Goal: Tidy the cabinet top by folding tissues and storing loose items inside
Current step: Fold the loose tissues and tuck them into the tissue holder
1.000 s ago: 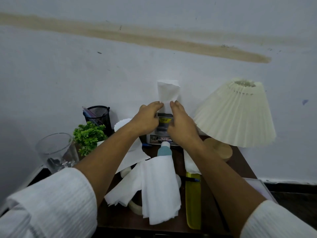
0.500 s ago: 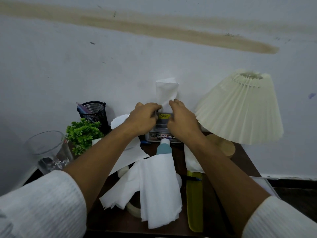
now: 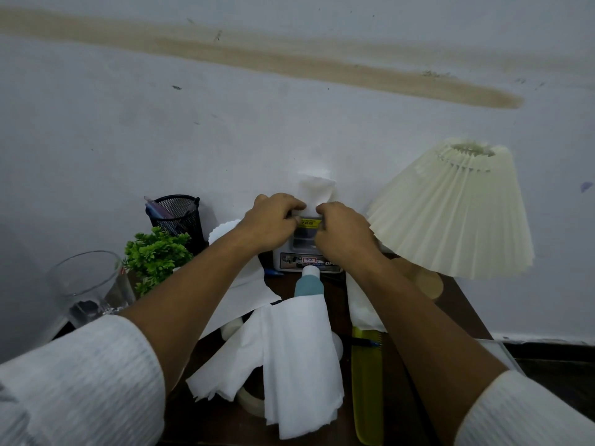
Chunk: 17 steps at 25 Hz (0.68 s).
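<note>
A tissue pack [image 3: 306, 249] stands at the back of the dark cabinet top [image 3: 463, 310], against the wall. A white tissue [image 3: 315, 191] sticks up out of its top. My left hand [image 3: 272, 225] and my right hand [image 3: 343, 238] are at the pack's top, fingertips pinching the base of that tissue from either side. Nearer me, loose white tissues [image 3: 289, 358] are draped over a teal bottle [image 3: 308, 283]. Another tissue [image 3: 360, 304] lies under my right forearm.
A black mesh pen holder [image 3: 180, 217], a small green plant [image 3: 154, 257] and an empty glass [image 3: 87, 288] stand at the left. A pleated cream lamp [image 3: 457, 214] fills the right. A yellow-green case [image 3: 367, 387] with a pen lies near the front.
The tissue sticking out of the pack is shorter than a second ago; both hands have pressed it down and stay at the pack's top.
</note>
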Each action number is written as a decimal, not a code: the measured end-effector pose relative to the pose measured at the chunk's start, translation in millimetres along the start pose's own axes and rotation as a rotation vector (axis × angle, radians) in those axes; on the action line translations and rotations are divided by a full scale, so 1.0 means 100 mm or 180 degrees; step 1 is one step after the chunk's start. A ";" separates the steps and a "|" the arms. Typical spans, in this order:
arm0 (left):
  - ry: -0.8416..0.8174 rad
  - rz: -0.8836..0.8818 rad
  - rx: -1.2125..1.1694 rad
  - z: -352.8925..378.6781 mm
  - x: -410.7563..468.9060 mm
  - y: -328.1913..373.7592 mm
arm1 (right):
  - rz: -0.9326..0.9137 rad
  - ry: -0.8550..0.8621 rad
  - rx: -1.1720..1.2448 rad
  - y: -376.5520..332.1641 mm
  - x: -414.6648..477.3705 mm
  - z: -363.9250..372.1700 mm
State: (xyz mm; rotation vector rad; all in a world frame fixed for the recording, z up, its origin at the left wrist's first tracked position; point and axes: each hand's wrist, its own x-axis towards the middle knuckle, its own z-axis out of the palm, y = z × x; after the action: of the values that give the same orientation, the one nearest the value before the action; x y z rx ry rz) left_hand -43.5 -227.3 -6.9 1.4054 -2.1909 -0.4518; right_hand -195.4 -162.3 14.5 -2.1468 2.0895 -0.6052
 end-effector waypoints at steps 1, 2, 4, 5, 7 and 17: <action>0.0057 -0.0020 -0.0019 0.01 0.00 0.00 | 0.0011 0.0013 0.0013 0.00 0.00 0.00; 0.0059 -0.0050 -0.0042 0.01 0.01 0.01 | 0.0009 0.0026 0.0020 -0.01 0.00 -0.01; -0.0067 -0.0077 0.0064 0.04 0.01 0.02 | -0.0019 0.0045 -0.0020 -0.01 -0.01 0.00; -0.0099 -0.0055 0.0170 0.04 0.01 0.02 | -0.0029 0.0047 -0.0062 -0.01 -0.01 0.01; -0.0041 -0.0024 0.0219 0.04 0.01 0.04 | -0.0029 0.0050 -0.0179 -0.01 -0.01 0.01; 0.0344 -0.0342 -0.0300 -0.10 -0.36 0.21 | -0.0119 0.0390 -0.0284 -0.06 -0.37 0.11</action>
State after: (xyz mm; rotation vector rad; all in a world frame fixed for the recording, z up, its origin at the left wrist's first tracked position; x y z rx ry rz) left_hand -41.2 -185.6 4.5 1.4664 -1.9898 -0.4985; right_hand -186.0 -128.5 -2.0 -2.2556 2.1819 -0.6763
